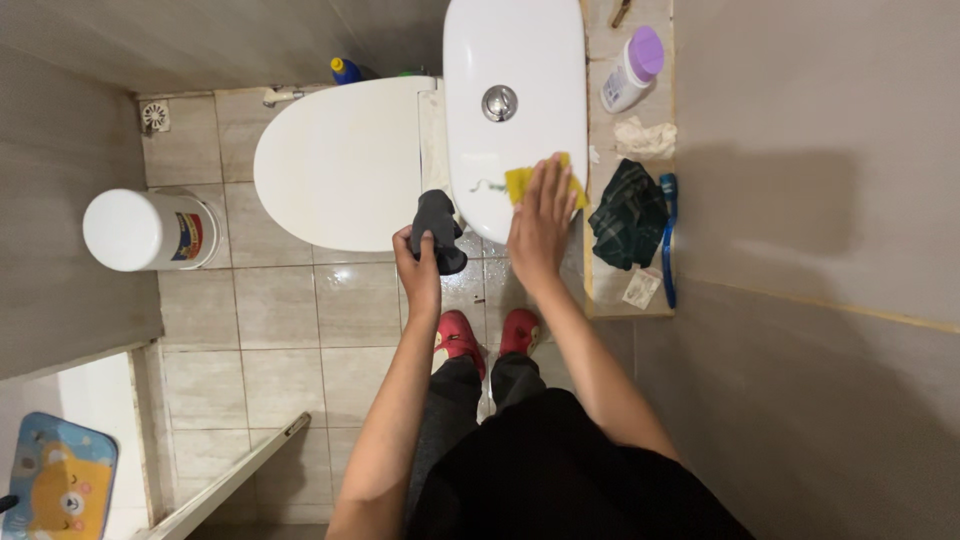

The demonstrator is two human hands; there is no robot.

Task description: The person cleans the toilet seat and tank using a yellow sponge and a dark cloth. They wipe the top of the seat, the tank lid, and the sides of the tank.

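My right hand (541, 222) lies flat, fingers spread, pressing a yellow sponge (520, 183) onto the near end of the white cistern lid (515, 50); sponge mostly hidden under palm, only corners show left and right of the fingers. Hand is pressing, not clamped. Left hand (420, 262) is closed round a dark grey cloth (438, 230), bunched, held just off the lid's near-left corner, above the floor tiles (280, 300). Flush button (499, 102) sits mid-lid, further off, well apart from sponge. Faint greenish smear on lid just left of sponge. Toilet seat cover (345, 160) is down, to the left. Judgement re handling: sponge looks soft, light, squashy, prob. wet so a bit slippery on glazed lid; best driven w/ flat palm on top, or pinched by long edges to lift. Cloth is limp, light, no shape of its own; grip anywhere in a bunch. Lid is ceramic by the look, hard, smooth, heavy, could shift or chip if shoved. Right of cistern a narrow shelf (600, 300) carries a white bottle w/ purple cap (633, 70), crumpled tissue (645, 137), dark green cloth (627, 213), blue-handled thing (668, 240) along its right side. White lidded bin (150, 230) far left on floor. My red slippers (485, 335) below.
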